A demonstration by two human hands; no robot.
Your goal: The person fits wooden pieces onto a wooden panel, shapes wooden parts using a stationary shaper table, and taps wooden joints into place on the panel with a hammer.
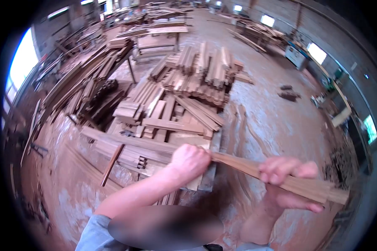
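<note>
A long wooden board runs from the left of centre down to the lower right. My left hand is closed over it near the middle of the view. Farther right, my right hand grips it close to its right end, with fingers over the top and the thumb below. That end looks like more than one strip lying together, slightly blurred. Beyond the hands, a work table bears stacked wooden pieces and loose boards.
Long strips are heaped at the left. A reddish-brown bar slants at the lower left. Dark scraps lie on the dusty floor at the right. A machine stands by the right wall.
</note>
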